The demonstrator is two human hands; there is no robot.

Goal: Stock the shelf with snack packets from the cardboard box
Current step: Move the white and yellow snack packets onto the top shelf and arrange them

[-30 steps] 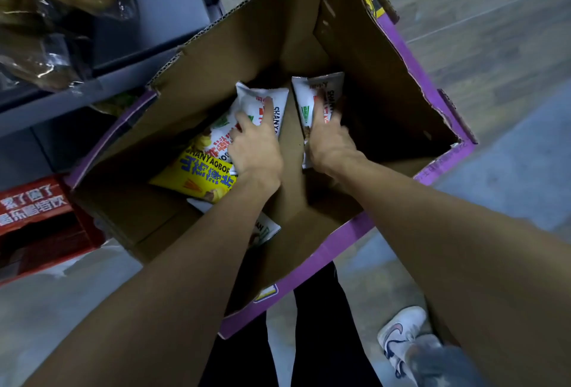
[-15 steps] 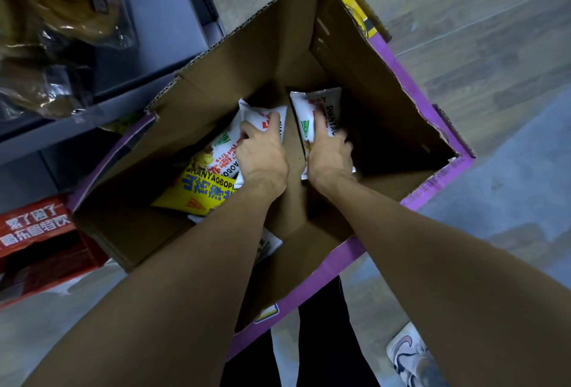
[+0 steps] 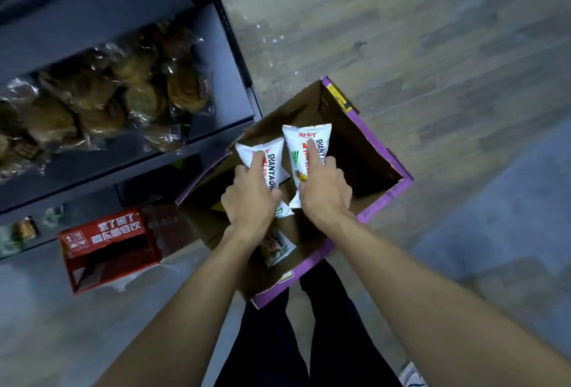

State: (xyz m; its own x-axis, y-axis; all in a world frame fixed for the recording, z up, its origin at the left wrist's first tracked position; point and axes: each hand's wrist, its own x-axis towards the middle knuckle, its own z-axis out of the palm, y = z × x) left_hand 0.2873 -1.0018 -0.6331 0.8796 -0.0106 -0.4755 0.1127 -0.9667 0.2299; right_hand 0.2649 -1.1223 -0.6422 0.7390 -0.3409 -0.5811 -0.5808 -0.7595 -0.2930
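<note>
Left hand [image 3: 250, 196] grips a white snack packet [image 3: 275, 167]; right hand [image 3: 324, 193] grips a second packet [image 3: 293, 142] at its 3 o'clock, both above the open cardboard box [image 3: 358, 155]. At the box's 10 o'clock, a shelf [image 3: 222, 62] holds bagged pastries [image 3: 123, 90]; a red carton [image 3: 108, 244] sits at 8 o'clock.

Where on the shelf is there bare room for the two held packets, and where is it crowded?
Bare: the shelf strip between the wrapped buns and the end upright post. Crowded: left and middle, piled with buns. Left hand grips left packet, right hand right packet.
</note>
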